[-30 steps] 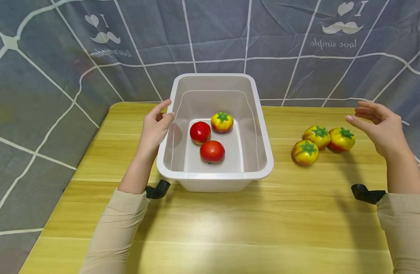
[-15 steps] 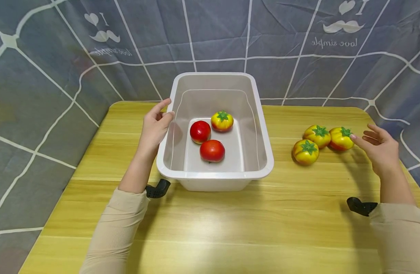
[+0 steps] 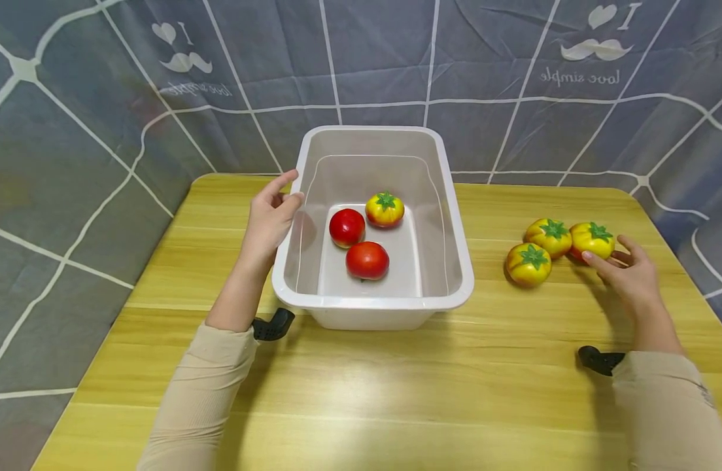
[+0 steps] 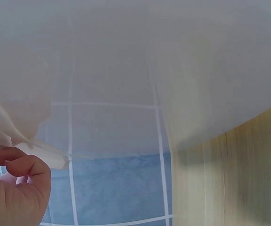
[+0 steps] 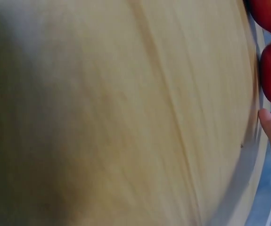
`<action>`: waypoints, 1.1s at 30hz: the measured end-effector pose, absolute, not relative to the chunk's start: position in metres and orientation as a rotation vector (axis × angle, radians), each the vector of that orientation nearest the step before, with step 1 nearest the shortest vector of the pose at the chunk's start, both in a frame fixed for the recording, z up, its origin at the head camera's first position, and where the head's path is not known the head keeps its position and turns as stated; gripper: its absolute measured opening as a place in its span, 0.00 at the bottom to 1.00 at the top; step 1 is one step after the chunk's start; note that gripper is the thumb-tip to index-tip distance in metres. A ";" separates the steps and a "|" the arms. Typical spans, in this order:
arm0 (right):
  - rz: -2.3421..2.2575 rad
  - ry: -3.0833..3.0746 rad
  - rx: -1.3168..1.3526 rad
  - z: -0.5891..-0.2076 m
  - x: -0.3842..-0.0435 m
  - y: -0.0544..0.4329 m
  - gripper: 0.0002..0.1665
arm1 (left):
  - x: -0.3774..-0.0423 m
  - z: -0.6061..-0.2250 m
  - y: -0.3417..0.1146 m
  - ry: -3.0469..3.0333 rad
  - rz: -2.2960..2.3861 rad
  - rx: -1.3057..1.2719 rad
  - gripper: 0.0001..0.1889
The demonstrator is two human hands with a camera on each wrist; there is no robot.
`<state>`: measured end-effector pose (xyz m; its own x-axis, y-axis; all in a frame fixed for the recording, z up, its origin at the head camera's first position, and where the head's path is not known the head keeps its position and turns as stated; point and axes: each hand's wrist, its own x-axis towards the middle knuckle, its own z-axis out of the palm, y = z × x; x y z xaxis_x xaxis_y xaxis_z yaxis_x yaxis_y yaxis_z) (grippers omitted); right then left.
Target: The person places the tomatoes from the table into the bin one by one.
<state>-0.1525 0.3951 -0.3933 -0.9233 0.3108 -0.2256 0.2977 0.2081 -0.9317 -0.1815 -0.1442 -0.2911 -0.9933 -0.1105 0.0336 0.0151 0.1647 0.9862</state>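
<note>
Left hand: at the bin's left side, the left hand [image 3: 268, 219] pinches the rim between thumb and fingers.
Bin: the grey bin [image 3: 373, 302] stands upright on the bench [image 3: 337, 405].
Inside it: a dark red fruit [image 3: 346, 227], just beside it and nearer the person a bright red fruit [image 3: 367, 260], then a green-topped fruit [image 3: 385, 210] farther back.
Bench, right: the front yellow fruit [image 3: 528, 265], the middle yellow fruit [image 3: 548, 238] and the end yellow fruit [image 3: 592, 241] sit clustered, green tops up.
Right hand: the right hand [image 3: 628, 275] has thumb and fingers spread about the end yellow fruit; I cannot tell whether they touch it.
</note>
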 end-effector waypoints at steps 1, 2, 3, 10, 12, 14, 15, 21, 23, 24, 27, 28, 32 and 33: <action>1.869 -2.433 -0.623 -0.394 -0.153 0.395 0.52 | -0.181 -0.291 -0.144 -2.320 -1.967 0.099 0.24; 1.873 -2.426 -0.633 -0.395 -0.154 0.394 0.52 | -0.181 -0.291 -0.144 -2.322 -1.965 0.102 0.24; 1.899 -2.397 -0.644 -0.395 -0.154 0.394 0.52 | -0.181 -0.291 -0.144 -2.326 -1.962 0.107 0.24; 2.002 -2.283 -0.644 -0.397 -0.158 0.392 0.54 | -0.180 -0.289 -0.143 -2.339 -1.962 0.107 0.24; 2.019 -2.271 -0.652 -0.396 -0.159 0.391 0.55 | -0.180 -0.289 -0.143 -2.337 -1.958 0.105 0.24; 2.046 -2.242 -0.659 -0.395 -0.160 0.391 0.54 | -0.180 -0.289 -0.144 -2.338 -1.956 0.101 0.24; 2.051 -2.233 -0.667 -0.395 -0.160 0.390 0.54 | -0.180 -0.289 -0.144 -2.342 -1.953 0.100 0.24; 2.094 -2.146 -0.697 -0.397 -0.162 0.390 0.53 | -0.180 -0.289 -0.145 -2.353 -1.951 0.094 0.24; 2.106 -2.124 -0.695 -0.397 -0.163 0.390 0.52 | -0.180 -0.289 -0.145 -2.351 -1.952 0.098 0.24; 2.111 -2.114 -0.694 -0.397 -0.163 0.390 0.52 | -0.180 -0.289 -0.145 -2.351 -1.951 0.101 0.24; 2.103 -2.102 -0.707 -0.397 -0.163 0.389 0.52 | -0.180 -0.289 -0.144 -2.351 -1.953 0.113 0.24; 2.096 -2.103 -0.716 -0.396 -0.162 0.389 0.53 | -0.180 -0.289 -0.144 -2.350 -1.954 0.119 0.24; 2.061 -2.115 -0.756 -0.393 -0.162 0.389 0.53 | -0.181 -0.290 -0.144 -2.347 -1.960 0.130 0.24; 2.055 -2.116 -0.762 -0.392 -0.162 0.389 0.53 | -0.181 -0.290 -0.144 -2.344 -1.963 0.129 0.24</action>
<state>-0.1618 0.3889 -0.3917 -0.8707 0.4106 -0.2708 0.2827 -0.0328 -0.9586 -0.1807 -0.1440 -0.2899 -0.9931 -0.1166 0.0081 -0.0125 0.1750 0.9845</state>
